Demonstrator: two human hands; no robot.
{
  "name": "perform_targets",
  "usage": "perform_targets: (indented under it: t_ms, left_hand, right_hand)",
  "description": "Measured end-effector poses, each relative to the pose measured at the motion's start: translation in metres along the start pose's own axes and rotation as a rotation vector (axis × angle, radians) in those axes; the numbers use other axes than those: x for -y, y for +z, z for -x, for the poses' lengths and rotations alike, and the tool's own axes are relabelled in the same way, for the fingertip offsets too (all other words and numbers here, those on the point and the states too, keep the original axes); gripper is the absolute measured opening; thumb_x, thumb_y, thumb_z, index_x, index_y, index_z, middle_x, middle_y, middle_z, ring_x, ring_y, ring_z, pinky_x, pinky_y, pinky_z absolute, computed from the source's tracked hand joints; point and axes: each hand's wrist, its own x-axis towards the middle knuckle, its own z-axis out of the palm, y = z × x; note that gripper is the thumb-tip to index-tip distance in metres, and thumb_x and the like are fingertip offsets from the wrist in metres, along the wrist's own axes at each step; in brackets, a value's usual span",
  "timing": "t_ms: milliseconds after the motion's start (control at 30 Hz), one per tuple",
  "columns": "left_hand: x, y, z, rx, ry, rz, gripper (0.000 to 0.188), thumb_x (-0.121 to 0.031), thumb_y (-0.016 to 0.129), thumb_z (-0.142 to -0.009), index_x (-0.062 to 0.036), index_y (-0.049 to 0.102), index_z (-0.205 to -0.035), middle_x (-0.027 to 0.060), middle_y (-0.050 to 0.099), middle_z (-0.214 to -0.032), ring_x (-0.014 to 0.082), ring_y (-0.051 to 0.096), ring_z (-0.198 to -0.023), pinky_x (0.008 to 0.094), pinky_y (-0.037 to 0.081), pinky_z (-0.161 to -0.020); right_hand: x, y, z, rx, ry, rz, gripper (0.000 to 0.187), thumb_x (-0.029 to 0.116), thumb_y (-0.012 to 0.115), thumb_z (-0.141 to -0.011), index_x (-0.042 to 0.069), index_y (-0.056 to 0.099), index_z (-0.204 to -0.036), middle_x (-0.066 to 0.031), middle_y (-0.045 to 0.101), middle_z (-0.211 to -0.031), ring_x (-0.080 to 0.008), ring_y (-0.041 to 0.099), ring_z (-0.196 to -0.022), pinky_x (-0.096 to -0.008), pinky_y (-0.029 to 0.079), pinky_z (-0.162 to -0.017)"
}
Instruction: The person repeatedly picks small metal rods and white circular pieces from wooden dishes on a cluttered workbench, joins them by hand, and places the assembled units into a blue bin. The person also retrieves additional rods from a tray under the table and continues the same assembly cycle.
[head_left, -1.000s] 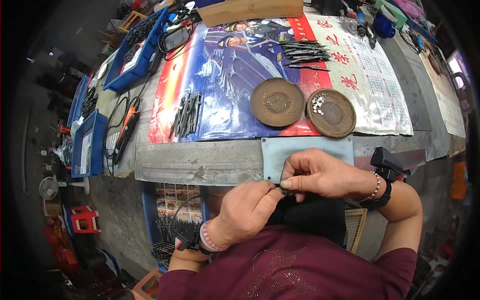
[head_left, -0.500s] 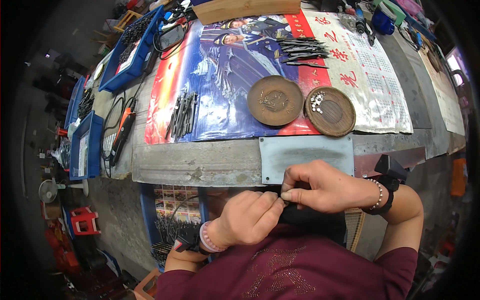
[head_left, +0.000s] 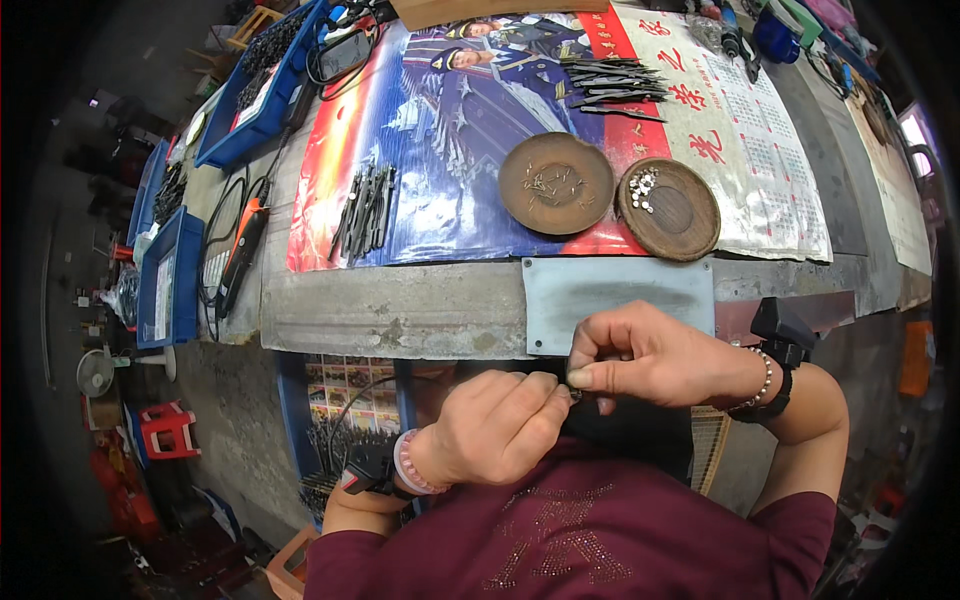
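My left hand is closed in a fist-like pinch, palm turned inward, in front of the bench edge. My right hand meets it, with thumb and curled forefinger pinched together. Between the fingertips shows a tiny dark bit; most of it is hidden by the fingers, so its kind cannot be told. Past my hands lie a round wooden dish of small brass-coloured pins and another round brown dish with small white pieces along its left side.
A pale metal plate is fixed at the bench edge. Slim black parts lie in one bundle at the back and another bundle at left. A black-orange electric screwdriver rests beside a blue bin. Another blue bin stands below the bench.
The view has tilted slightly, so the bench sits higher. My right fingers have shifted a little at the pinch, and a lower fingertip now shows. Both hands stay together.
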Motion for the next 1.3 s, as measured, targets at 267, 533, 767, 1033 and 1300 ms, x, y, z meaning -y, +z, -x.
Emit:
perform_targets:
  t_ms: [267,533,767,1033,1300]
  left_hand:
    - [0.003,0.003,0.004,0.021,-0.016,0.028,0.019,-0.005,0.068,-0.073,0.0032,0.061,-0.088,0.0139,0.063,-0.085,0.0182,0.057,-0.059,0.0273,0.044,-0.048]
    - [0.003,0.005,0.006,-0.005,-0.195,0.217,0.019,-0.003,0.068,-0.075,0.0008,0.062,-0.092,0.0117,0.064,-0.082,0.0232,0.062,-0.063,0.0316,0.049,-0.052]
    - [-0.003,0.007,0.003,0.034,-0.331,0.293,0.027,0.000,0.067,-0.076,-0.0011,0.064,-0.103,0.0096,0.063,-0.079,0.0232,0.062,-0.064,0.0326,0.050,-0.053]
    - [-0.003,0.013,0.000,-0.039,-0.337,0.341,0.033,0.004,0.068,-0.073,-0.0024,0.066,-0.106,0.0081,0.062,-0.077,0.0217,0.061,-0.062,0.0306,0.050,-0.053]
    - [-0.008,0.010,-0.004,-0.025,-0.432,0.459,0.024,0.006,0.071,-0.076,-0.0017,0.067,-0.098,0.0100,0.064,-0.076,0.0227,0.064,-0.064,0.0294,0.049,-0.054]
  right_hand:
    - [-0.006,0.002,0.003,-0.049,-0.086,0.230,0.013,0.009,0.062,-0.093,-0.003,0.056,-0.092,-0.0051,0.060,-0.082,-0.0094,0.060,-0.072,-0.0244,0.050,-0.065]
    - [-0.014,0.022,0.011,-0.293,-0.587,0.808,0.013,0.004,0.067,-0.079,0.002,0.056,-0.086,-0.0133,0.056,-0.079,-0.0323,0.058,-0.068,-0.0362,0.047,-0.060]
    - [-0.018,0.023,0.016,-0.337,-0.745,0.981,0.019,0.010,0.070,-0.076,0.002,0.055,-0.084,-0.0121,0.052,-0.079,-0.0285,0.054,-0.064,-0.0368,0.044,-0.059]
    - [-0.005,-0.064,0.012,-0.726,-0.509,1.098,0.013,0.007,0.065,-0.083,0.000,0.057,-0.089,-0.0154,0.057,-0.085,-0.0354,0.058,-0.077,-0.0399,0.047,-0.067]
    - [-0.008,-0.104,-0.006,-0.773,-0.379,1.436,0.013,0.007,0.064,-0.080,-0.001,0.053,-0.081,-0.0182,0.055,-0.085,-0.0398,0.055,-0.077,-0.0469,0.046,-0.069]
